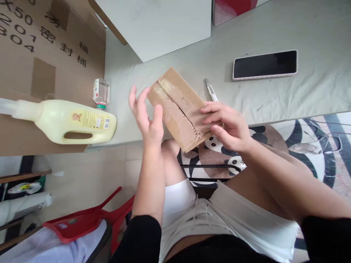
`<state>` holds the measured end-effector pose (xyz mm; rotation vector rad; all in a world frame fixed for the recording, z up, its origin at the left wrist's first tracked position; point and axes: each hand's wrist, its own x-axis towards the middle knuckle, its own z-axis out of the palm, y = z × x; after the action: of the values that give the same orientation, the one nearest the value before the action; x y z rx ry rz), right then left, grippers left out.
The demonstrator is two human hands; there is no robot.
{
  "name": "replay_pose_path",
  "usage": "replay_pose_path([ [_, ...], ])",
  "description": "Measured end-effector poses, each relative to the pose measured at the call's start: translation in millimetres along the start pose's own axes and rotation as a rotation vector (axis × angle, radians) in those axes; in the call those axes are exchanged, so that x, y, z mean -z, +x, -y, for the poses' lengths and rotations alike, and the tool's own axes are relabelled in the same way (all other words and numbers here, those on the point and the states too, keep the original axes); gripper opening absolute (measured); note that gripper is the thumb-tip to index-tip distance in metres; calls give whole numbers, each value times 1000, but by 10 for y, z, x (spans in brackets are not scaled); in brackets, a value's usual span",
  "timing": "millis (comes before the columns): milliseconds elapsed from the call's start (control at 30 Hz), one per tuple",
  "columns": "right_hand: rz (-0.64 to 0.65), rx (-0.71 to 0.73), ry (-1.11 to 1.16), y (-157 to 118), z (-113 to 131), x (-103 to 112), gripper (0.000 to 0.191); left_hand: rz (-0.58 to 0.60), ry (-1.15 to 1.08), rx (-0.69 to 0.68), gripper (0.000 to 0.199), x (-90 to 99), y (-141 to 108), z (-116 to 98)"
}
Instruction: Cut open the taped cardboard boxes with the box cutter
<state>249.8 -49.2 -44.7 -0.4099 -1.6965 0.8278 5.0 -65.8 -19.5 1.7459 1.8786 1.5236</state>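
A small brown cardboard box (178, 109) lies at an angle by the table's front edge, its near corner sticking out past that edge. Its upper face has a torn, scuffed seam running lengthwise. My left hand (148, 117) is beside the box's left side, fingers spread and curved, holding nothing. At the right end, my right hand (229, 126) grips the box, with fingers over the upper face and the thumb near the end. A slim utility knife (210, 90) lies on the table just beyond my right fingers, its near end partly hidden.
On the table (315, 95) lies a phone (265, 65) at the right. A yellow jug (79, 122), a small clear bottle (101, 91) and a large printed carton (63, 73) are at the left. A white box (170, 25) stands behind. A red chair (82, 219) is lower left.
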Motion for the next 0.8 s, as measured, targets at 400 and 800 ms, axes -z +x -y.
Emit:
replay_pose_path([
  [400, 108, -694, -786, 11, -499, 214, 42, 129, -119, -5, 45, -293, 61, 307],
  [800, 113, -974, -671, 378, -253, 523, 16, 48, -206, -84, 46, -455, -55, 237],
])
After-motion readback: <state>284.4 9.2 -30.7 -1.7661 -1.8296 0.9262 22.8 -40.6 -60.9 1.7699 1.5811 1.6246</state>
